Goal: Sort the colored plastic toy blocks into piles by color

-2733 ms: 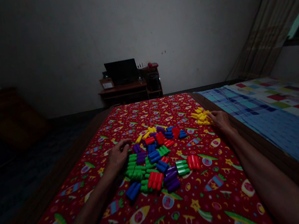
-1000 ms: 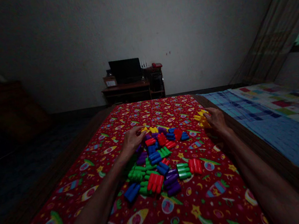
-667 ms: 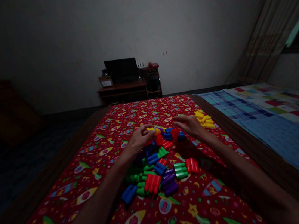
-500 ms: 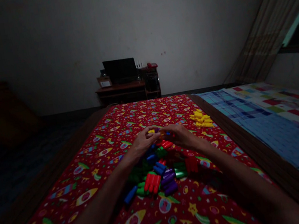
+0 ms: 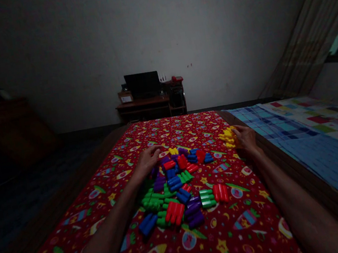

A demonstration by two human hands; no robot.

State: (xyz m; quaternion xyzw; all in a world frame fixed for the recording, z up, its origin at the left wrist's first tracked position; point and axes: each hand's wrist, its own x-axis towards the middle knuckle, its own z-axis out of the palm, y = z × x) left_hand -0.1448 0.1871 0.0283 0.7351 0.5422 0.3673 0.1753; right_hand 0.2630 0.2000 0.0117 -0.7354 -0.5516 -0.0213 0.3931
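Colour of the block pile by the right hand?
Yellow; small pile of plastic blocks at the right hand. Head view.

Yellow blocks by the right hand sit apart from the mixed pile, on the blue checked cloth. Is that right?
No. The yellow blocks by the right hand do sit apart from the mixed pile, but they lie on the red patterned cloth, as the head view shows.

Fingertips of the right hand (image 5: 245, 139) partly hidden among yellow blocks (image 5: 227, 137); grip indeterminate. Left hand (image 5: 147, 162) covers some coloured blocks (image 5: 178, 185). Forearms (image 5: 297, 208) cut by lower edge.
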